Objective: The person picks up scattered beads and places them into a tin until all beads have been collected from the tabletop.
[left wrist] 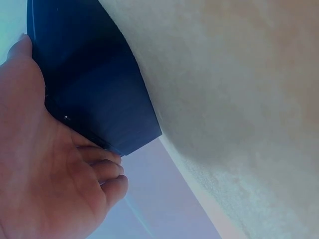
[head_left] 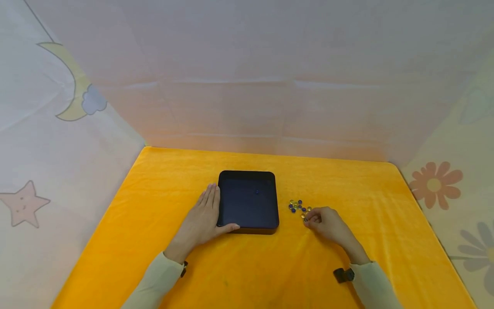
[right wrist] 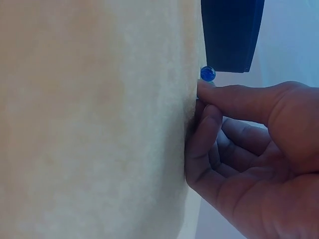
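Observation:
A dark square tray (head_left: 248, 201) lies on the yellow cloth, with one small blue marble (head_left: 257, 192) inside it. My left hand (head_left: 202, 219) rests along the tray's left side, fingers straight, thumb over the near-left corner; the left wrist view shows the palm (left wrist: 55, 174) against the tray wall (left wrist: 99, 74). Right of the tray lies a loose cluster of clear-yellow and blue glass marbles (head_left: 295, 207). At the cluster's near edge my right hand (head_left: 326, 222) pinches a dark marble (head_left: 306, 219) between thumb and finger. A blue marble (right wrist: 208, 73) shows just beyond the thumb in the right wrist view.
Yellow cloth (head_left: 247, 270) covers the table. A pale fabric wall (head_left: 247, 107) stands behind it, and printed side walls close off left and right. The tray's raised rim (head_left: 277, 193) stands between its inside and the marble cluster.

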Available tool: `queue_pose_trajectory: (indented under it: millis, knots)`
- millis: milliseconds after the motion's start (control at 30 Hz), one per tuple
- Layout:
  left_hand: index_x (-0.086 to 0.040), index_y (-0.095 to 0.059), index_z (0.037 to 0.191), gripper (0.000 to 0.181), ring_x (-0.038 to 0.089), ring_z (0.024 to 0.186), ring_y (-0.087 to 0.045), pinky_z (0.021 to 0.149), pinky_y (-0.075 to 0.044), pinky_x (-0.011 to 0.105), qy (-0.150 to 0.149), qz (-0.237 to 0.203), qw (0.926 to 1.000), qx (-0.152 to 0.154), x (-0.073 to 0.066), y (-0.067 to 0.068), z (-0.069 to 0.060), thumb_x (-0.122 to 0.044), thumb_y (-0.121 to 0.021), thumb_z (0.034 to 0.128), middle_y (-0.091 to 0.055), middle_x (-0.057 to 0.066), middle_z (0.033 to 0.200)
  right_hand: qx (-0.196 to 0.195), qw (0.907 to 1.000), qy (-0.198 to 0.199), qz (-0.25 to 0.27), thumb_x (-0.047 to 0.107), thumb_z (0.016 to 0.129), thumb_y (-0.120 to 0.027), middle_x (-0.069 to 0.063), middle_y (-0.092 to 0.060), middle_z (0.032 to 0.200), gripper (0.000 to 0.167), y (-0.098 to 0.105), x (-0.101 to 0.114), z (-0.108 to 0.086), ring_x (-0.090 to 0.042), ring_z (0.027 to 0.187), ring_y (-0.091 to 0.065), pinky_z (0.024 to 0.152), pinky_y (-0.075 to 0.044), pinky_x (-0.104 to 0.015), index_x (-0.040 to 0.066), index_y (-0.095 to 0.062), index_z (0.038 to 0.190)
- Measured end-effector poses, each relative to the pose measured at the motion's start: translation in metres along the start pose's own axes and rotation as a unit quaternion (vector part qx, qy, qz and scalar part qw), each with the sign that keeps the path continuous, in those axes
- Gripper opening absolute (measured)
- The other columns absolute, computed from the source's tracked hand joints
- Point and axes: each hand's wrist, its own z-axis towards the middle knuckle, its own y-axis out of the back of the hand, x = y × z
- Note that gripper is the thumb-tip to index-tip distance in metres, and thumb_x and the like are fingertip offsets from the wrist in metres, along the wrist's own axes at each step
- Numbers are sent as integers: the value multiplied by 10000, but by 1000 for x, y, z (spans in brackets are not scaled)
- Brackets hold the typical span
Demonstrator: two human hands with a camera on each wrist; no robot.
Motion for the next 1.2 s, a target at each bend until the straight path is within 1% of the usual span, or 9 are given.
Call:
queue_pose_trajectory:
  millis: [167,367,533,667,900,1200]
  knots:
    - [68,-147,1653,1281,389,1648,-136,1339,-235,520,-11,-2,10000,-17,0,0,0,-940,-320,881,-112,266,1749,8,10000,-4,-25,170,996,-728,-36,-741,916,117,0,0,0,-118,784,-625,691,-528,-276,64,-774,1015]
    - [65,-132,1655,1277,388,1649,-131,1341,-230,520,-29,-13,10000,-17,1,-1,0,-933,-338,886,-111,265,1751,53,9999,-14,114,151,994,-726,-46,-743,911,113,1,3,-2,-131,781,-626,681,-522,-265,51,-774,1014]
    - [63,-110,1655,1272,387,1649,-131,1341,-230,520,-25,3,10000,29,1,0,0,-927,-343,891,-106,265,1751,38,9998,-70,184,146,994,-721,-49,-747,936,114,4,7,-3,-141,803,-633,719,-534,-275,56,-782,1030]
    - [62,-107,1654,1267,385,1648,-133,1340,-230,519,-26,-14,10000,48,0,1,0,-920,-360,894,-102,263,1750,-5,9999,-13,155,154,991,-725,-48,-753,954,136,5,9,-3,-151,824,-644,742,-552,-293,48,-783,1056]
    - [65,-142,1651,1250,383,1647,-145,1340,-235,514,-44,-7,10000,-20,-1,1,1,-905,-392,902,-144,267,1747,-88,9998,73,168,164,995,-727,-46,-759,953,147,8,10,-3,-149,822,-651,732,-555,-276,49,-781,1069]
    - [69,-145,1649,1239,385,1645,-151,1340,-229,514,-41,26,10000,-43,-1,0,0,-889,-411,911,-140,271,1745,-171,9996,139,178,149,1003,-712,-69,-775,987,159,10,16,1,-159,860,-690,775,-594,-334,38,-776,1099]
